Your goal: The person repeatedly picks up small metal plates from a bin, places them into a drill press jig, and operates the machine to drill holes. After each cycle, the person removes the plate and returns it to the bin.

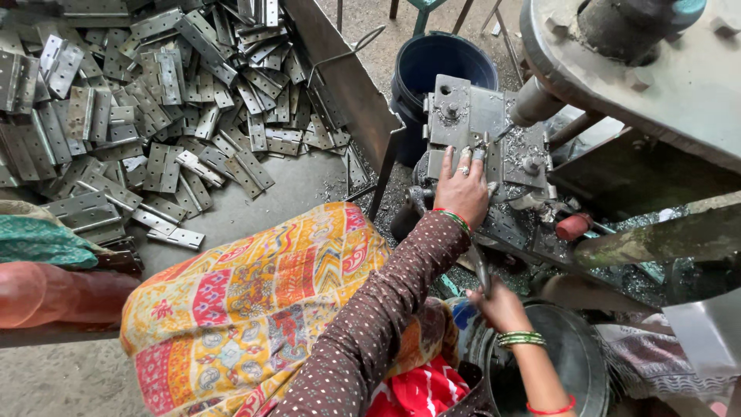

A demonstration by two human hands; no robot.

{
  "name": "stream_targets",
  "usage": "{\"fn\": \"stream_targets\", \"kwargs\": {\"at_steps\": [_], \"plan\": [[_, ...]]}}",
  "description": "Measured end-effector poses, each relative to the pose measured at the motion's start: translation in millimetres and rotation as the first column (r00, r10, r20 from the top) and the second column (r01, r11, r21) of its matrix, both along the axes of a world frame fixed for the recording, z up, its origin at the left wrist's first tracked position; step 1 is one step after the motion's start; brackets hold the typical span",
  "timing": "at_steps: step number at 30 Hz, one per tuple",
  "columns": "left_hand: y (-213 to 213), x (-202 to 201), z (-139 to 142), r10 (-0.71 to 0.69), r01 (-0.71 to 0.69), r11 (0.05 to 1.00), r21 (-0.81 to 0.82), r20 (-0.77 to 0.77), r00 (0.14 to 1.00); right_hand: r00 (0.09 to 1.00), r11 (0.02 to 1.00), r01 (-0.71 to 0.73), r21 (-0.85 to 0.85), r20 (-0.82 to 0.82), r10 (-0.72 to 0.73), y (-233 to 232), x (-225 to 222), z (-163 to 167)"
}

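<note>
Gripping a thin metal lever point(480, 268) at 5 o'clock, the right hand point(502, 305) is clenched round its lower end; the lever's long axis runs up toward 12. Just beyond, the left hand point(461, 189) lies flat, fingers spread, on the jig point(463, 116). The drill bit point(503, 133) meets the jig at the left hand's 1 o'clock. Hinges point(154, 100) pile far at 10.
</note>
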State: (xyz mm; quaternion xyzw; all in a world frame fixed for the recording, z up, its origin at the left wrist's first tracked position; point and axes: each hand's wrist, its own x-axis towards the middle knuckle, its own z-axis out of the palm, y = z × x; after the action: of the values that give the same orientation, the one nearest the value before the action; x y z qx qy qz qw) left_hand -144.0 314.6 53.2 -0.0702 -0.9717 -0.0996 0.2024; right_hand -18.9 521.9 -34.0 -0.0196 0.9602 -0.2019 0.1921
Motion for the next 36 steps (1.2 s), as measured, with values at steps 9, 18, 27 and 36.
{"fn": "stream_targets", "kwargs": {"at_steps": [9, 18, 27, 36], "plan": [[2.1, -25.9, 12.5, -0.015, 0.012, 1.000, 0.027, 0.096, 0.995, 0.997, 0.988, 0.083, 0.132, -0.006, -0.083, -7.9, 6.1, 32.2], [-3.3, -25.3, 18.4, -0.036, 0.045, 0.998, -0.038, 0.208, 0.978, 0.992, 0.993, 0.048, 0.112, 0.107, -0.060, -4.7, -18.7, 63.1], [-5.0, -31.7, 20.6, -0.050, 0.049, 0.999, 0.008, 0.216, 0.975, 0.988, 0.986, 0.139, 0.093, -0.077, -0.132, -6.9, 11.0, 22.3], [-3.1, -16.8, -0.1, -0.034, 0.033, 0.999, 0.020, 0.089, 0.995, 0.999, 0.984, -0.001, 0.177, 0.047, -0.008, 9.2, -22.5, 41.5]]}}
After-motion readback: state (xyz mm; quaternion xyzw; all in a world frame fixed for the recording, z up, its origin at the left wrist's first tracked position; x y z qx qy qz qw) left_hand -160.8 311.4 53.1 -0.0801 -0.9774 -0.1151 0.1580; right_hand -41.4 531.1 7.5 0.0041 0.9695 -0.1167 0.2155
